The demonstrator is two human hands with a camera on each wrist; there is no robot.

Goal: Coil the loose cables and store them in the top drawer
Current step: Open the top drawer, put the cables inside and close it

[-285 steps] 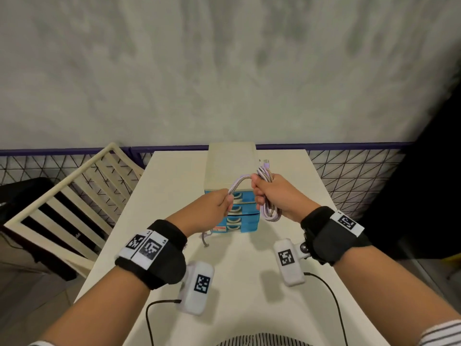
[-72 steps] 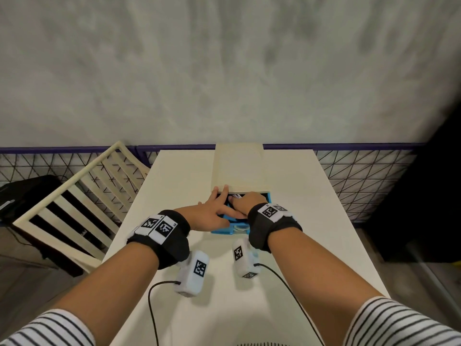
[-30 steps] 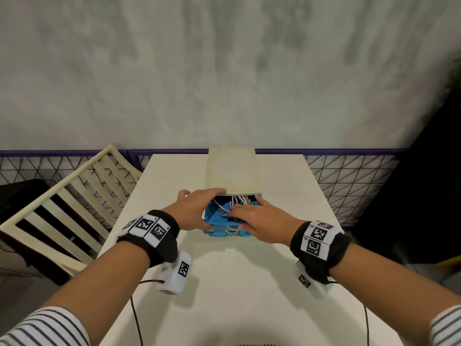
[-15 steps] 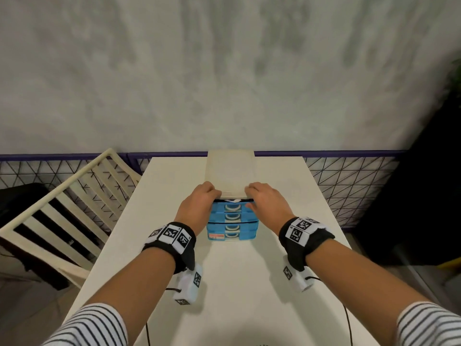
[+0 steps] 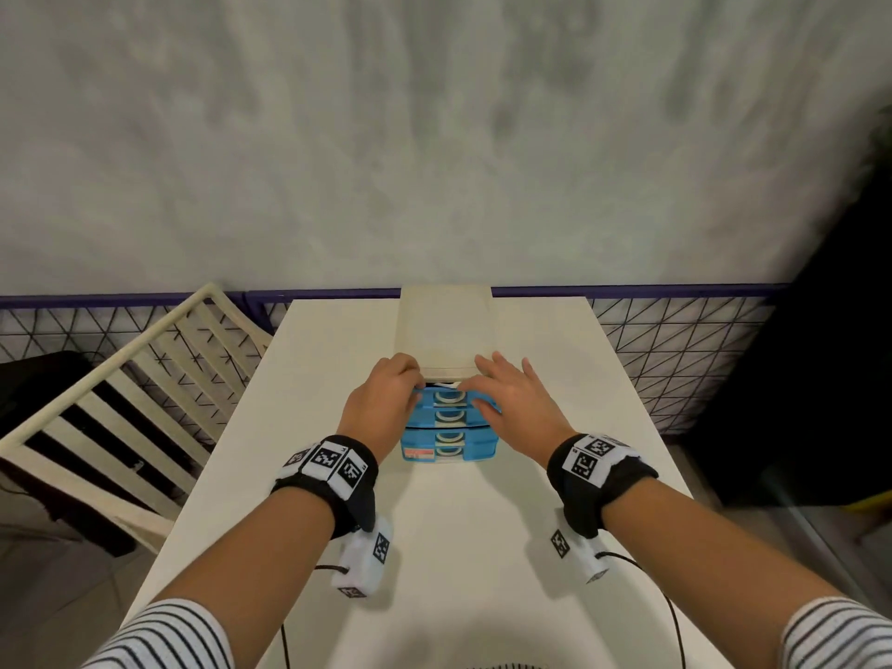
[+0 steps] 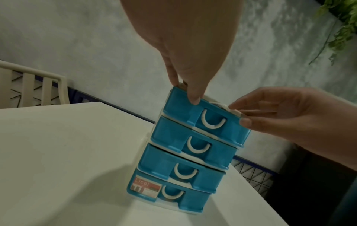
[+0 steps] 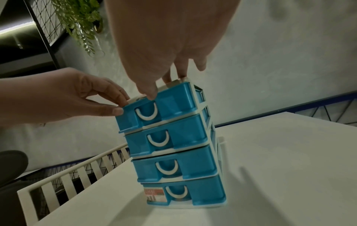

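Observation:
A small cream drawer unit (image 5: 446, 330) with several blue drawers stands at the middle of the white table (image 5: 458, 548). Its top drawer (image 5: 446, 397) (image 6: 181, 110) (image 7: 173, 100) sits almost fully in, its front slightly proud of the drawer below. My left hand (image 5: 416, 384) (image 6: 183, 90) pinches the drawer's left top corner, thumb on the front, curled fingers over the top edge. My right hand (image 5: 497, 384) (image 7: 164, 85) lies with straight, spread fingers on the unit's top, its thumb against the right of the drawer front. No cable shows outside the unit.
A cream slatted chair (image 5: 120, 403) stands left of the table. Black wire mesh (image 5: 675, 340) runs behind and beside it under a grey wall. A dark shape (image 5: 820, 379) fills the right side. A hanging plant (image 7: 83, 23) shows in the right wrist view.
One second ago the top drawer stood open with cables in it and both hands at it. It has since slid in, and both hands have stayed at its top corners.

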